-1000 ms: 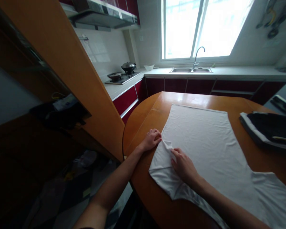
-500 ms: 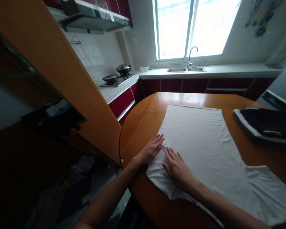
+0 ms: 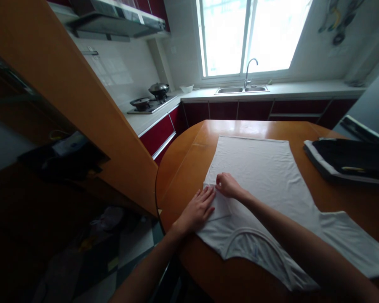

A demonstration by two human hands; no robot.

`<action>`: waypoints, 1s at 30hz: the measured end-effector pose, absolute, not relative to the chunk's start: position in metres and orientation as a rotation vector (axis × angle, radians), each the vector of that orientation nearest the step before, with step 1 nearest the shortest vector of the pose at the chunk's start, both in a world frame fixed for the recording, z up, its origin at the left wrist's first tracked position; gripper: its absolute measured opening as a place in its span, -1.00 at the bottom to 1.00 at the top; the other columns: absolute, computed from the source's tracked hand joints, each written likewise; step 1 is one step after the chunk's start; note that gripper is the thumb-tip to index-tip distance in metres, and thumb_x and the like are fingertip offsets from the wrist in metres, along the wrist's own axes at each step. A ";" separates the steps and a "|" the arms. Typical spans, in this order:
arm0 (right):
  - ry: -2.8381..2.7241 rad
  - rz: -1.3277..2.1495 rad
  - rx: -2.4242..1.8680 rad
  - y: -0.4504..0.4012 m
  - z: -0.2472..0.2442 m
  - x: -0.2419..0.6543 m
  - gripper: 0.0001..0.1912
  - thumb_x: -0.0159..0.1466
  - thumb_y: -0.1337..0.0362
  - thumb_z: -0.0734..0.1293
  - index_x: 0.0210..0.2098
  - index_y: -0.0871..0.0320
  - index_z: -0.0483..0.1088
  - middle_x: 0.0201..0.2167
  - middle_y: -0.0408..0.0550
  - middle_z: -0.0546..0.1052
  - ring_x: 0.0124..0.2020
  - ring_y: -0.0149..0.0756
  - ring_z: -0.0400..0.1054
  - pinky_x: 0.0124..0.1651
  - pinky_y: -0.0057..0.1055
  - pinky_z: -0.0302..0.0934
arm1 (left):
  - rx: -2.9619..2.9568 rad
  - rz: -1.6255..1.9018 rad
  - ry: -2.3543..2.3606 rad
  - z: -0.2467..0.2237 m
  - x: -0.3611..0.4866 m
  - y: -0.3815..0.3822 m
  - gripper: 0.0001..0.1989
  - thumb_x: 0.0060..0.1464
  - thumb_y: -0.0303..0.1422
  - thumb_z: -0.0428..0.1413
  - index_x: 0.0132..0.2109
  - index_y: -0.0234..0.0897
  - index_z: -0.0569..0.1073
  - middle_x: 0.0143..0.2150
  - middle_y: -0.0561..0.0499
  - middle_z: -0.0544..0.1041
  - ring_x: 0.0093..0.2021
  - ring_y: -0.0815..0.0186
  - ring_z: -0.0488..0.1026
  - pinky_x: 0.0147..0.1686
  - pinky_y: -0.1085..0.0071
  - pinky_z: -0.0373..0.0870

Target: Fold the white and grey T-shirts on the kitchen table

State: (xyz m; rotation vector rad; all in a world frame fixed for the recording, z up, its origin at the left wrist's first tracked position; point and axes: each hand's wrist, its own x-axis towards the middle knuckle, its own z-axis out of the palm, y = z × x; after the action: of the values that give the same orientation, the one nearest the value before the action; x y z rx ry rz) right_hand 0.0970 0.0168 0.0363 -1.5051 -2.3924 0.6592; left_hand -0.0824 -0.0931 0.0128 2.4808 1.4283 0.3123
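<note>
A white T-shirt (image 3: pixel 259 168) lies spread on the wooden table (image 3: pixel 183 164), its hem toward the window and its neckline toward me. One sleeve stretches out to the right. My left hand (image 3: pixel 199 208) rests flat on the shirt's left sleeve area, fingers extended. Just beyond it, my right hand (image 3: pixel 227 185) is closed in a pinch on the fabric near the shirt's left edge. The right forearm passes over the body of the shirt and hides part of it.
Dark folded clothing (image 3: pixel 350 158) with a white border lies at the table's right. Beyond the table are a counter with a sink (image 3: pixel 230 90) and a stove (image 3: pixel 153 104) bearing two pans. An orange wooden panel (image 3: pixel 113 126) stands at left.
My right hand has gone from lying flat on the shirt to pinching its fabric, slightly farther from me. My left hand has shifted a little toward me. The neckline now shows more.
</note>
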 end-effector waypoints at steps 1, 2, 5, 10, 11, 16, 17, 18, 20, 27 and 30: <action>-2.387 0.678 -1.502 0.018 0.037 0.097 -0.87 0.25 0.38 0.35 -0.22 0.21 0.53 -0.22 0.04 0.59 -0.18 -0.27 0.43 -0.15 -0.45 0.18 | 2.488 0.303 1.427 0.012 -0.082 -0.093 -0.42 0.41 -0.16 -0.12 0.47 -0.21 0.03 0.50 -0.11 -0.04 0.50 0.13 -0.18 0.43 0.02 -0.12; -2.379 0.695 -1.503 0.018 0.038 0.098 -0.86 0.25 0.38 0.34 -0.21 0.20 0.52 -0.24 0.00 0.60 -0.22 -0.31 0.43 -0.21 -0.47 0.18 | 2.496 0.299 1.424 0.012 -0.082 -0.092 -0.41 0.41 -0.14 -0.12 0.47 -0.19 0.03 0.50 -0.09 -0.05 0.50 0.12 -0.19 0.43 0.01 -0.13; -2.345 0.712 -1.534 0.021 0.037 0.099 -0.84 0.25 0.39 0.34 -0.18 0.18 0.51 -0.25 -0.02 0.60 -0.27 -0.33 0.45 -0.27 -0.47 0.17 | 2.503 0.303 1.417 0.011 -0.083 -0.093 -0.40 0.40 -0.13 -0.11 0.47 -0.13 0.01 0.50 -0.06 -0.05 0.50 0.11 -0.19 0.43 0.00 -0.13; -2.303 0.645 -1.571 0.013 0.038 0.103 -0.78 0.31 0.35 0.32 -0.06 0.20 0.48 -0.13 0.08 0.58 -0.10 -0.22 0.45 -0.08 -0.39 0.22 | 2.410 0.426 1.383 0.019 -0.089 -0.090 -0.46 0.42 -0.16 -0.15 0.44 -0.15 0.12 0.48 -0.08 0.04 0.48 0.14 -0.07 0.42 0.03 -0.04; -2.299 0.587 -1.560 0.007 0.040 0.104 -0.76 0.34 0.35 0.28 -0.03 0.21 0.47 -0.08 0.11 0.57 -0.05 -0.19 0.43 -0.02 -0.36 0.22 | 2.384 0.483 1.396 0.021 -0.091 -0.086 -0.48 0.42 -0.19 -0.16 0.44 -0.16 0.13 0.47 -0.08 0.07 0.47 0.16 -0.04 0.42 0.05 -0.02; -2.416 0.299 -1.336 -0.034 0.041 0.108 -0.56 0.41 0.42 0.10 0.21 0.24 0.34 0.18 0.20 0.44 0.19 -0.14 0.29 0.21 -0.25 0.15 | 2.472 0.501 1.467 0.023 -0.097 -0.057 -0.48 0.40 -0.29 -0.13 0.43 -0.20 0.14 0.45 -0.11 0.12 0.47 0.18 -0.02 0.42 0.04 -0.06; -2.460 0.282 -1.289 -0.042 0.036 0.109 -0.52 0.42 0.38 0.10 0.29 0.25 0.27 0.26 0.19 0.37 0.28 -0.13 0.21 0.28 -0.20 0.09 | 2.498 0.439 1.467 0.021 -0.098 -0.051 -0.48 0.40 -0.28 -0.12 0.43 -0.21 0.14 0.46 -0.12 0.11 0.47 0.17 -0.03 0.42 0.03 -0.07; -2.503 0.277 -1.257 -0.050 0.029 0.110 -0.48 0.43 0.32 0.11 0.35 0.27 0.18 0.34 0.19 0.27 0.35 -0.10 0.11 0.34 -0.13 0.00 | 2.513 0.378 1.469 0.018 -0.099 -0.047 -0.48 0.40 -0.25 -0.12 0.43 -0.22 0.13 0.46 -0.13 0.10 0.47 0.16 -0.04 0.41 0.02 -0.07; -2.569 0.283 -1.236 -0.060 0.014 0.113 -0.38 0.44 0.16 0.12 0.41 0.31 0.06 0.43 0.18 0.08 0.45 -0.05 -0.09 0.42 0.03 -0.20 | 2.518 0.293 1.482 0.013 -0.100 -0.041 -0.46 0.41 -0.21 -0.13 0.44 -0.24 0.13 0.47 -0.14 0.07 0.48 0.14 -0.07 0.41 0.00 -0.09; -2.592 0.300 -1.250 -0.062 -0.007 0.116 -0.30 0.44 0.03 0.08 0.44 0.29 -0.02 0.46 0.15 -0.07 0.49 -0.08 -0.23 0.45 0.11 -0.38 | 2.457 0.351 1.499 0.015 -0.101 -0.047 -0.46 0.42 -0.23 -0.17 0.45 -0.23 0.08 0.48 -0.14 0.00 0.49 0.17 -0.13 0.41 0.02 -0.09; -2.592 0.291 -1.245 -0.062 -0.006 0.117 -0.29 0.44 0.04 0.09 0.45 0.29 -0.04 0.46 0.15 -0.06 0.49 -0.09 -0.24 0.45 0.11 -0.39 | 2.507 0.338 1.440 0.016 -0.097 -0.057 -0.46 0.42 -0.23 -0.18 0.46 -0.19 0.05 0.48 -0.12 0.01 0.49 0.20 -0.14 0.42 0.05 -0.13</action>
State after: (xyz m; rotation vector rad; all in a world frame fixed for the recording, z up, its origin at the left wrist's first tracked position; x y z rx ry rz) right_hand 0.1167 -0.0616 -0.0063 -1.2445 -2.5920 0.2909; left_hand -0.0975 -0.0573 0.0160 2.5066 1.4402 0.3384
